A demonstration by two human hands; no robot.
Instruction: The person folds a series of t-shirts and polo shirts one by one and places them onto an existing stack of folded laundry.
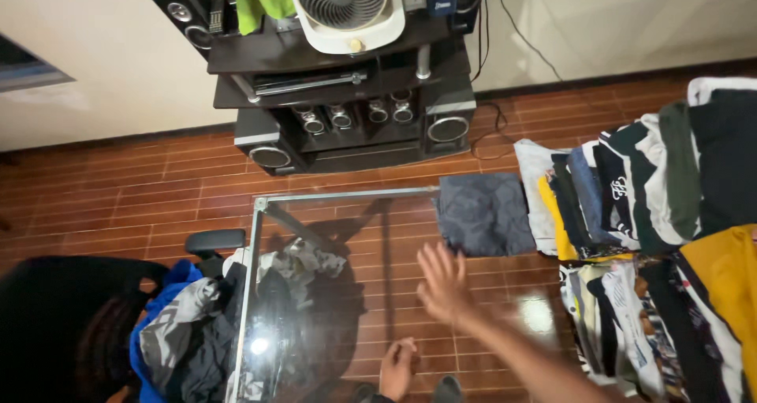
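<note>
My right hand [443, 283] hovers open over the glass table [331, 206], fingers spread, holding nothing, blurred at the edges. The folded grey cloth [482, 214] lies just beyond its fingertips on the table's far corner. My left hand [397, 367] sits low, loosely curled; I cannot tell whether it holds anything. Rows of folded clothes [646, 214] run off the right edge.

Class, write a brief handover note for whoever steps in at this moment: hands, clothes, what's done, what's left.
Right hand: open, fingers spread, above the glass table, holding nothing.
Left hand: low at the table's near edge, loosely curled, seemingly empty.
Done: folded grey garment lies on the table beside rows of folded clothes to the right.
Left: unfolded clothes heap on the chair at the left.
</note>
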